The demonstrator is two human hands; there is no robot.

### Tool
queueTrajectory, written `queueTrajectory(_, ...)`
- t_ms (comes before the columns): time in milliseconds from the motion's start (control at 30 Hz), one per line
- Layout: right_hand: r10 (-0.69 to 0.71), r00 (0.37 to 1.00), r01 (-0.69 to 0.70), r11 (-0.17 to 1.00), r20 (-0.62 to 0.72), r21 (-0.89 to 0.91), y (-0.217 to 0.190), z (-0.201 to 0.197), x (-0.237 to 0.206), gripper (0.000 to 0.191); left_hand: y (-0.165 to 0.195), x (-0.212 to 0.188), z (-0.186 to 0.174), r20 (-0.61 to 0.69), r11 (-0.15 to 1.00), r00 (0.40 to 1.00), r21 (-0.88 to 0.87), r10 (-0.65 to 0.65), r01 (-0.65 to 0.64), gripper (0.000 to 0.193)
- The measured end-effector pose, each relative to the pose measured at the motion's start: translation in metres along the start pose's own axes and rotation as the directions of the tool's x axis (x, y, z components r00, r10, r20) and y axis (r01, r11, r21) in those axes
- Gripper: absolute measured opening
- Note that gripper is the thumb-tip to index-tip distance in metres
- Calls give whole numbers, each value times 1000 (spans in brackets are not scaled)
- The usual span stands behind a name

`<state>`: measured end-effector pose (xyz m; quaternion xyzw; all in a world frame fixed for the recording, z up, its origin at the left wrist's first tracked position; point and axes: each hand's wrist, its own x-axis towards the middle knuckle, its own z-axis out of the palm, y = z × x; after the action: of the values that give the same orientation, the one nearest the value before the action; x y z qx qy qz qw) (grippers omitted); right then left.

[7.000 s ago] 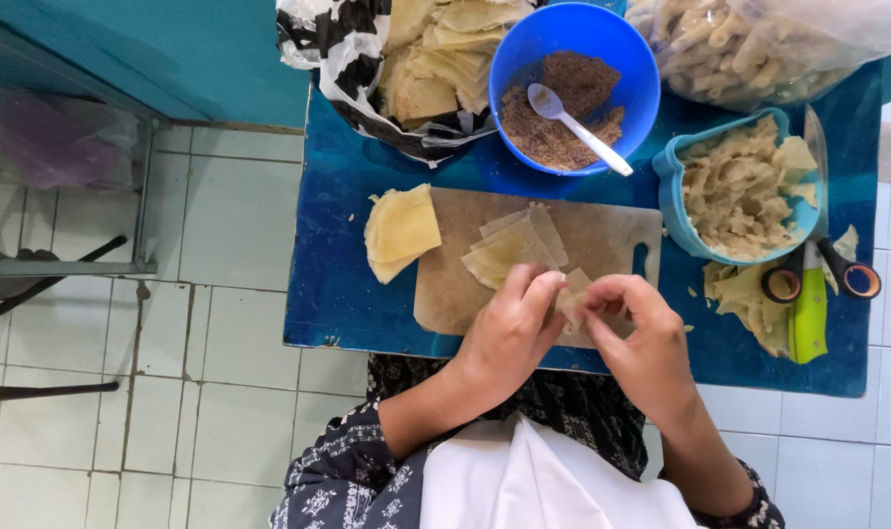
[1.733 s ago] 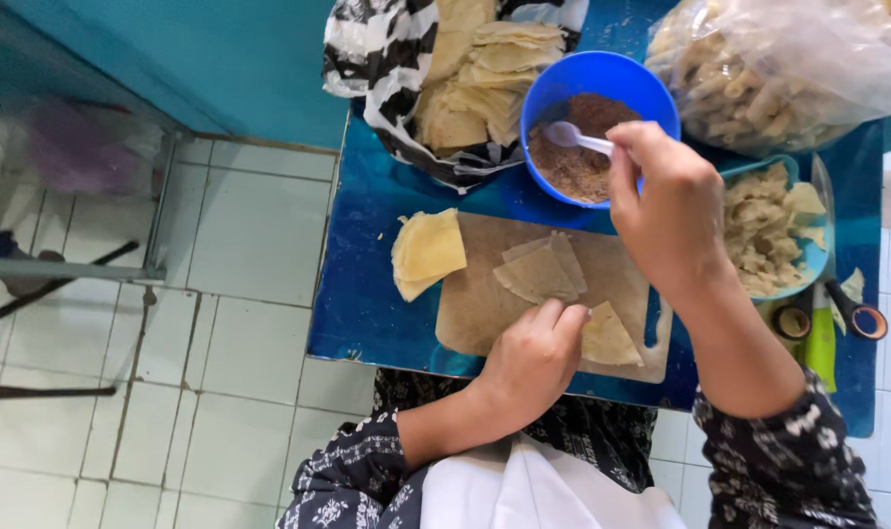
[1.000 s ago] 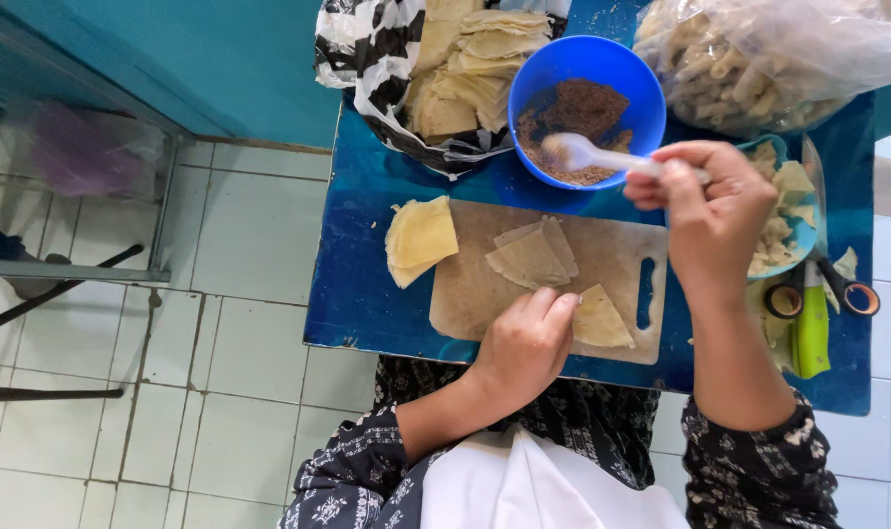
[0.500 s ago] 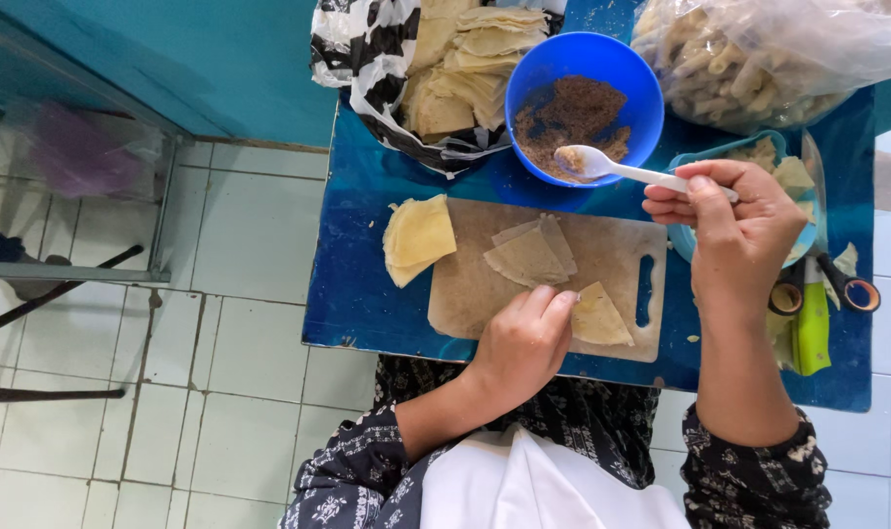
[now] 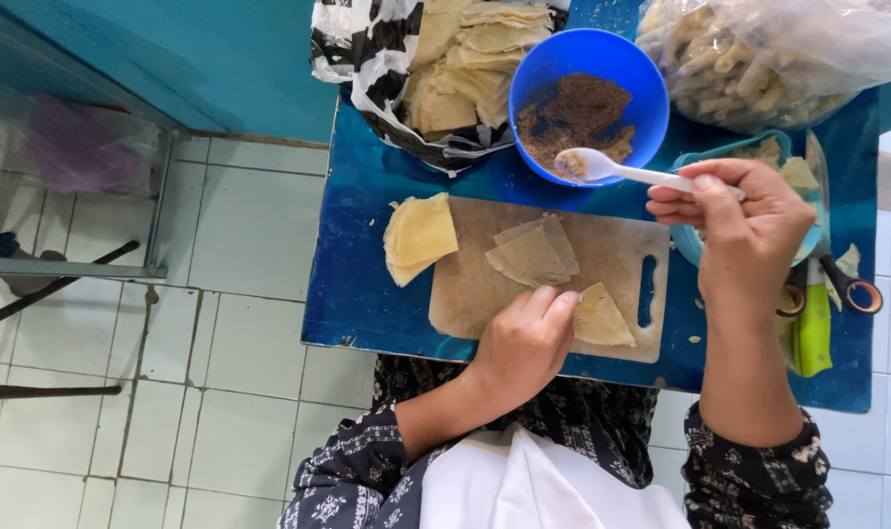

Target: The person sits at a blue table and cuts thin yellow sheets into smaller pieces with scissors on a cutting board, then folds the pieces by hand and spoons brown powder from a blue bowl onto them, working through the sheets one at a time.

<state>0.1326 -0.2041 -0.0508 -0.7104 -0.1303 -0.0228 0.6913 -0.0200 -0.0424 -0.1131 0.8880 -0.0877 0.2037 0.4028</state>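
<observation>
My right hand (image 5: 744,230) grips a white plastic spoon (image 5: 612,168) carrying a bit of brown filling, its bowl over the near rim of the blue bowl (image 5: 590,103) of brown filling. My left hand (image 5: 524,343) presses its fingertips on the edge of a folded triangular pastry sheet (image 5: 602,318) lying on the wooden cutting board (image 5: 475,294). Two more pale sheets (image 5: 532,253) lie overlapped in the middle of the board. A small stack of folded sheets (image 5: 418,235) rests at the board's left edge.
The blue table (image 5: 362,284) also holds a black-and-white bag of pastry sheets (image 5: 465,73), a clear bag of finished rolls (image 5: 759,59), a light blue tub (image 5: 695,250) of pieces under my right hand, scissors (image 5: 852,289) and a green-handled tool (image 5: 813,328). Tiled floor lies left.
My right hand scooped filling from the blue bowl with the spoon and drew it back toward the board. My left hand stayed on the triangular sheet.
</observation>
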Motion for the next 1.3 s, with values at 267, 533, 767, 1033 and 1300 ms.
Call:
queueTrajectory(267, 40, 998, -32, 990, -55, 139, 0, -25, -10, 17, 2, 0, 1, -32, 999, 999, 30, -38, 39, 27)
queueTrajectory(533, 131, 985, -123, 990, -117, 73, 16, -64, -123, 14, 1, 0, -5, 27, 989, 989, -36, -146, 147, 22)
queueTrajectory(767, -283, 929, 369, 729, 237, -576, 16, -67, -166, 10, 5, 2, -5, 4, 976, 984, -130, -178, 177, 25)
queueTrajectory(1033, -485, 555, 832, 350, 676, -431, 4, -71, -150, 12, 10, 3, -12, 11, 932, 975, -292, -221, 215, 27)
queueTrajectory(1300, -552, 791, 572, 519, 262, -635, -6, -47, -126, 11, 6, 3, -7, -1, 942, 992, -312, -129, 122, 28)
